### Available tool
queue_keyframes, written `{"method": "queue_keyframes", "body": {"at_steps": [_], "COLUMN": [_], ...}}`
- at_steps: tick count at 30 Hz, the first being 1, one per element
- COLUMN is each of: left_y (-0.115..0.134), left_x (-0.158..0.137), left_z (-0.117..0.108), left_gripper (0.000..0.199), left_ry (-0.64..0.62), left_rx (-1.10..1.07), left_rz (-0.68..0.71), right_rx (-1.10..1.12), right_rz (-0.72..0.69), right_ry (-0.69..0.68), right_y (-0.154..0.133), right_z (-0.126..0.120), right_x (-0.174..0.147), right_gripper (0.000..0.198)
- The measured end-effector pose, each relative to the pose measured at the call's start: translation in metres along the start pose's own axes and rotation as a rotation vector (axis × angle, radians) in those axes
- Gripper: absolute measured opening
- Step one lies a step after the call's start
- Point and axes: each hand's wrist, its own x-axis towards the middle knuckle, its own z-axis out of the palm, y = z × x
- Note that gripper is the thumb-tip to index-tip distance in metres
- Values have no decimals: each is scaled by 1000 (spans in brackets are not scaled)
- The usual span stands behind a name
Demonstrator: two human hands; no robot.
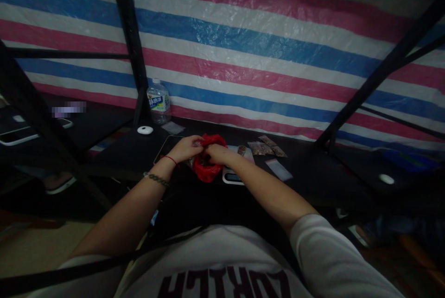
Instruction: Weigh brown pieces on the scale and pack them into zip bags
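A red plastic bag (206, 173) stands with its mouth open at the middle of the dark table. My left hand (187, 148) is closed on the left side of its rim. My right hand (216, 154) reaches into the mouth, its fingertips hidden by the bag and the dim light. Brown bits show faintly inside. Partly under my right forearm is a white digital scale (229, 178), with a small clear packet of brown contents (241, 150) on it. Filled clear packets (261, 148) lie to the right of the scale, and a flat clear zip bag (278, 169) lies nearer me.
At the back left stands a clear plastic bottle (159, 103), with a white oval case (145, 129) beside it. Black metal posts (134, 47) rise in front of a striped plastic sheet (243, 34). A phone (21, 136) lies on the left table. Other people's feet show at both sides.
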Motion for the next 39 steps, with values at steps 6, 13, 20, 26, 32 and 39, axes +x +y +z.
{"method": "queue_keyframes", "body": {"at_steps": [6,13,20,26,32,39], "left_y": [-2,-4,-1,2,1,-1], "left_x": [0,1,0,-1,-2,-3], "left_z": [-1,2,1,0,1,1], "left_gripper": [42,44,44,45,46,45], "left_ry": [19,10,-6,-6,-3,0], "left_rx": [-12,-31,-39,-44,-43,-61], "left_rz": [-4,2,-6,-30,-15,-6], "right_rx": [42,53,34,35,61,110], "right_rz": [-25,-47,-28,-13,22,299], "right_ry": [62,87,86,88,165,361], "right_y": [8,15,12,11,13,69], "right_z": [2,4,2,1,-11,-44], "right_x": [0,-3,-6,-10,-20,-79], "right_gripper": [29,29,29,27,27,25]}}
